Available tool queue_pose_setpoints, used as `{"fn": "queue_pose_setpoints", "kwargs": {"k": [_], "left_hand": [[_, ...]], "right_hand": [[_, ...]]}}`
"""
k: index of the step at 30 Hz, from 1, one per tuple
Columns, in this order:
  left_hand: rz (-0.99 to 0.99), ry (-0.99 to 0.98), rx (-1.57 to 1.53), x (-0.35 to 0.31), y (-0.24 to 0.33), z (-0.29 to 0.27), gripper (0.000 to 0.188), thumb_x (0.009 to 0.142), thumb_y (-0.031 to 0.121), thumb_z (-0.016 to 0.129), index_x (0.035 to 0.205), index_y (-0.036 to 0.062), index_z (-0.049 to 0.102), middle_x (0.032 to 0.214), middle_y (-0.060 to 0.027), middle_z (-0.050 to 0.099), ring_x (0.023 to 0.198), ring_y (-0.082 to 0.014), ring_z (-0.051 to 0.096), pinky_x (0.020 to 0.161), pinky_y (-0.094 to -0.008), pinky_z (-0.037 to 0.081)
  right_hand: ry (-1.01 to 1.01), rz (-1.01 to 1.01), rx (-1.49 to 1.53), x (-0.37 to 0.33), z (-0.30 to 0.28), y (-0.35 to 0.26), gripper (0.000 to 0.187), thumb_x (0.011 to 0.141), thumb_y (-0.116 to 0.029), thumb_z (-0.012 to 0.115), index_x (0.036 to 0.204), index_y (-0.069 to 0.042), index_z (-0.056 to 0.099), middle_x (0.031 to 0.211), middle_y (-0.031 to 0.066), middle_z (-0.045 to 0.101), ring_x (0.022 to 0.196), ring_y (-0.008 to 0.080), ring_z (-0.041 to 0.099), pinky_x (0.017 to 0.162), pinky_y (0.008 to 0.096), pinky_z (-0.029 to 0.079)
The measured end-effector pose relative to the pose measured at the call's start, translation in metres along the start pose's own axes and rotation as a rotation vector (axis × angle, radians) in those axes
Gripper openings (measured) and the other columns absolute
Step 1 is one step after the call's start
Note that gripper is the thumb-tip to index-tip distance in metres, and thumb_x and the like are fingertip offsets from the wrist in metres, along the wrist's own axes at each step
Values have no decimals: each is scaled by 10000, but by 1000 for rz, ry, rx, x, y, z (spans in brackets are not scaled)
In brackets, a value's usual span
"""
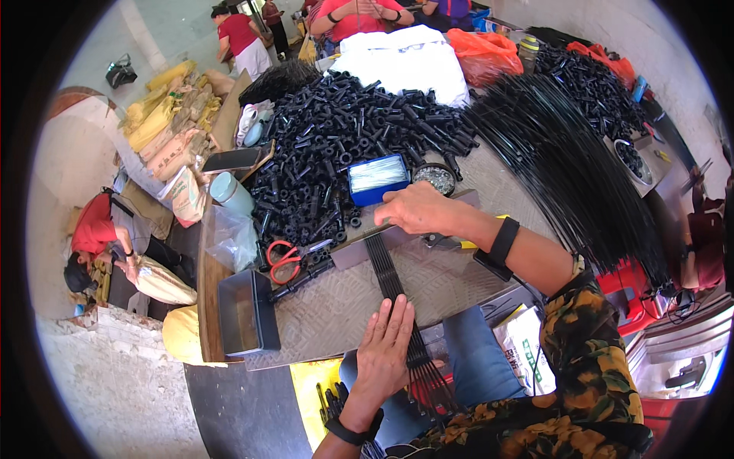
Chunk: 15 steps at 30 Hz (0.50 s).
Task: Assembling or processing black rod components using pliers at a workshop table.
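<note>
A flat row of thin black rods runs from a grey metal bar on the table down toward my lap. My left hand lies across the rods, its fingers stretched out flat over them. Above the bar, my right hand has its fingers curled together near the rods' far ends; whatever they pinch is too small or hidden to tell. Close beyond it stand a blue box of thin pale pins and a round tin of small shiny pieces.
A heap of black tubular parts covers the table's far left. Long black rods are piled at right. Red-handled scissors and a dark open bin lie at left. A white bag and several people are beyond.
</note>
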<state>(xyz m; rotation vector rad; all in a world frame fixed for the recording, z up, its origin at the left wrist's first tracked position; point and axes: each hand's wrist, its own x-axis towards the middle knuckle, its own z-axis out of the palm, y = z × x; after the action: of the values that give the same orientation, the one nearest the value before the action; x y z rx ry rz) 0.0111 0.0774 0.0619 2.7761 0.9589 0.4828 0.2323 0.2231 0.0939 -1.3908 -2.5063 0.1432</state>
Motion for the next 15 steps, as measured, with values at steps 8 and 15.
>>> {"fn": "queue_pose_setpoints", "kwargs": {"k": [8, 15], "left_hand": [[-22, 5, 3, -2, 0, 0, 890, 679, 589, 616, 1291, -17, 392, 1368, -154, 366, 1280, -304, 329, 1028, -407, 280], [-29, 4, 0, -3, -2, 1, 899, 672, 586, 619, 1306, -5, 378, 1386, -137, 345, 1296, -285, 307, 1052, -383, 240]], "right_hand": [[4, -39, 66, 2, 5, 8, 124, 793, -131, 560, 904, -169, 598, 844, 42, 608, 767, 265, 610, 609, 399, 450], [77, 7, 64, 4, 10, 2, 51, 788, -119, 539, 819, -101, 575, 765, 79, 631, 706, 296, 605, 584, 421, 439]]}}
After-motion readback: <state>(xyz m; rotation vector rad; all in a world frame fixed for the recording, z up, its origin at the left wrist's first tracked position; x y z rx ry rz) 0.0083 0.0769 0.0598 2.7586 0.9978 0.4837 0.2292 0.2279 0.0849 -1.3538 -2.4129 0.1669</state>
